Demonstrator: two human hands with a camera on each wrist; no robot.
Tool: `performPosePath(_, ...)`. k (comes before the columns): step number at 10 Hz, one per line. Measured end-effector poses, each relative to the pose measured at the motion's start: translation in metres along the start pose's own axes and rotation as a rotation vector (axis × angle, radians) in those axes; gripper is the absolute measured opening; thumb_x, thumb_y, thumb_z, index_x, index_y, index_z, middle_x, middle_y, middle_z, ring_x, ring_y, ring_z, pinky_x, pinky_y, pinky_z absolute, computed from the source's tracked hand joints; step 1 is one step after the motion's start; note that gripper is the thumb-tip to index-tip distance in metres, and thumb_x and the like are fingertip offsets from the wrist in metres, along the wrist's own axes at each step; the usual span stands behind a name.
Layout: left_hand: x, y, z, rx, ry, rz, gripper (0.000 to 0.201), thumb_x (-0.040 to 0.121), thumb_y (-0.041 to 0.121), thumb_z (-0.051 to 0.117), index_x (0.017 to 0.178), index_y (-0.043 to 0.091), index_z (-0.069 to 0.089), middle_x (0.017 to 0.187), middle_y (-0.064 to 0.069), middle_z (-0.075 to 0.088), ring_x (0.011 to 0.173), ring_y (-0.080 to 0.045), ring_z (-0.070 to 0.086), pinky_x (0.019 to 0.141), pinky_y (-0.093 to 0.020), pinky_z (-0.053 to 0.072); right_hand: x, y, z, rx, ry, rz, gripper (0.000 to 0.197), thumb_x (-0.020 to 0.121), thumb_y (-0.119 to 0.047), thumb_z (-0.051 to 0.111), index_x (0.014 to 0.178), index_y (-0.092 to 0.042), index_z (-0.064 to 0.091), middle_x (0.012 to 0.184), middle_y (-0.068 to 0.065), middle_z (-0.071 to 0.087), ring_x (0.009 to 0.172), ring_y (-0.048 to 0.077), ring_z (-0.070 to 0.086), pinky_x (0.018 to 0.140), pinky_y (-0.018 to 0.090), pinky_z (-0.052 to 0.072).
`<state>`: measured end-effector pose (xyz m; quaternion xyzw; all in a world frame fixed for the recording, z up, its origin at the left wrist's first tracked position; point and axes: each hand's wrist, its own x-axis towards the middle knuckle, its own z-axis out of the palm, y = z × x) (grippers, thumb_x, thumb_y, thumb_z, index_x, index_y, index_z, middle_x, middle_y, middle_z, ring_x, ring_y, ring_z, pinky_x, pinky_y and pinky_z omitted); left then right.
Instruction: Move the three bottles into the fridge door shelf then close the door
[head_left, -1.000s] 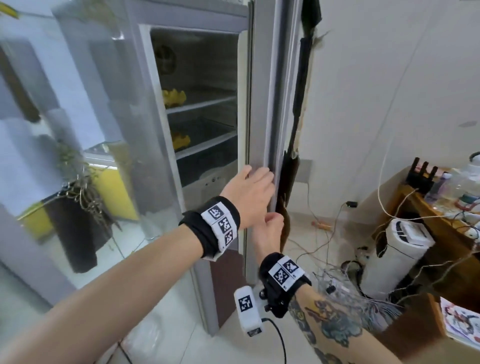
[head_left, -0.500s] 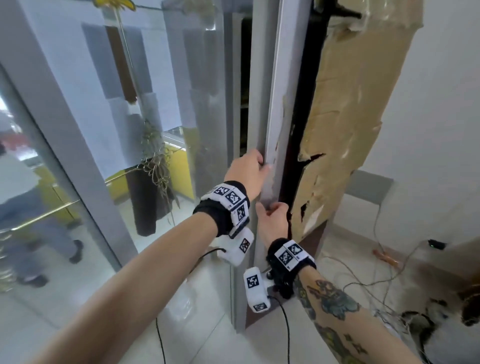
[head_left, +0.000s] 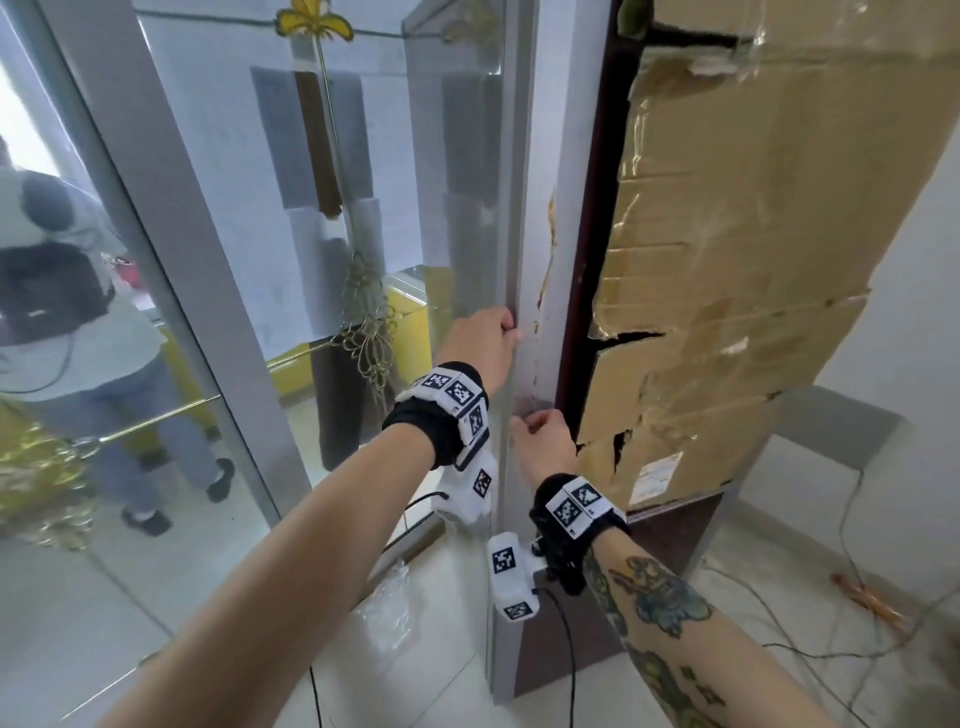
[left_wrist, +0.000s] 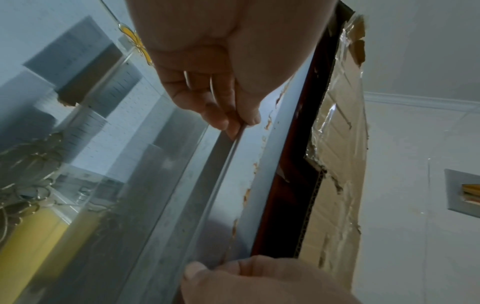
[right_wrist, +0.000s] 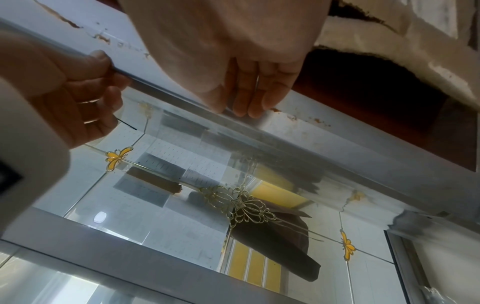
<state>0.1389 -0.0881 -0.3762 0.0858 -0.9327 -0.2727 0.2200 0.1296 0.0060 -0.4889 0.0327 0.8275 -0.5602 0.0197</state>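
No bottle shows in any view. The fridge door (head_left: 543, 218) has a grey edge, and torn cardboard (head_left: 727, 270) is taped over its front. It lies against the fridge body (head_left: 467, 171) with no interior visible. My left hand (head_left: 485, 338) grips the door's edge strip (left_wrist: 226, 156), fingers curled round it and thumb on the other side (left_wrist: 221, 115). Just below, my right hand (head_left: 540, 436) presses its fingertips (right_wrist: 246, 109) on the same edge. The left hand (right_wrist: 78, 92) also shows in the right wrist view.
A glass partition (head_left: 218, 234) stands close on the left, with a person (head_left: 78, 338) behind it. Cables (head_left: 857, 603) trail over the tiled floor at the right. Crumpled plastic (head_left: 389, 603) lies by the fridge's foot. A white wall (head_left: 914, 260) is to the right.
The door has swung from ajar, with shelves in sight, to flat against the fridge body. Both hands stayed on its edge and travelled left with it.
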Motion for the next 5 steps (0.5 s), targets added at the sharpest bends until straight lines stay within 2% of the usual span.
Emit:
performPosePath(1,0.003,-0.003,-0.001,0.028,-0.008,0.014,0.018,0.097,0.026,0.053,0.096,0.012,0.064,0.095,-0.011,0.071,0.087,-0.030,0.065,0.079,-0.035,0.052,0.006,0.000,0.003,0.002,-0.018,0.000,0.024,0.093,-0.021,0.062,0.109,-0.004,0.055,0.082,0.000,0.058,0.078,0.024,0.055,0.071,0.027,0.039)
performPosePath(2,0.002,-0.002,-0.001,0.030,0.002,0.025,0.019,0.097,0.028,0.053,0.094,0.013,0.063,0.091,-0.008,0.070,0.084,-0.027,0.064,0.077,-0.033,0.051,0.008,0.003,0.005,0.004,-0.004,-0.016,0.026,0.090,-0.020,0.065,0.107,-0.004,0.054,0.072,-0.006,0.050,0.062,0.014,0.050,0.060,0.026,0.036)
performPosePath(3,-0.002,-0.001,-0.003,0.016,-0.008,0.014,0.019,0.097,0.030,0.053,0.096,0.013,0.063,0.090,-0.005,0.069,0.083,-0.024,0.064,0.078,-0.034,0.052,0.003,0.001,0.003,0.041,0.006,-0.015,0.026,0.090,-0.020,0.065,0.106,-0.004,0.052,0.071,-0.006,0.049,0.058,0.007,0.045,0.050,0.024,0.032)
performPosePath(4,-0.002,0.004,-0.005,0.011,-0.018,0.004,0.020,0.097,0.031,0.053,0.101,0.014,0.062,0.091,-0.004,0.068,0.084,-0.023,0.063,0.077,-0.033,0.051,0.001,-0.003,0.000,0.056,-0.042,-0.016,0.028,0.091,-0.018,0.064,0.110,-0.003,0.052,0.073,-0.006,0.050,0.064,0.015,0.052,0.065,0.026,0.038)
performPosePath(5,-0.011,-0.002,-0.005,-0.006,-0.019,0.001,0.015,0.095,0.029,0.055,0.102,0.016,0.059,0.095,0.000,0.067,0.089,-0.022,0.064,0.080,-0.034,0.052,-0.007,0.005,-0.014,0.070,-0.215,-0.075,0.034,0.090,-0.019,0.068,0.117,-0.009,0.051,0.089,-0.006,0.055,0.090,0.020,0.057,0.078,0.030,0.043)
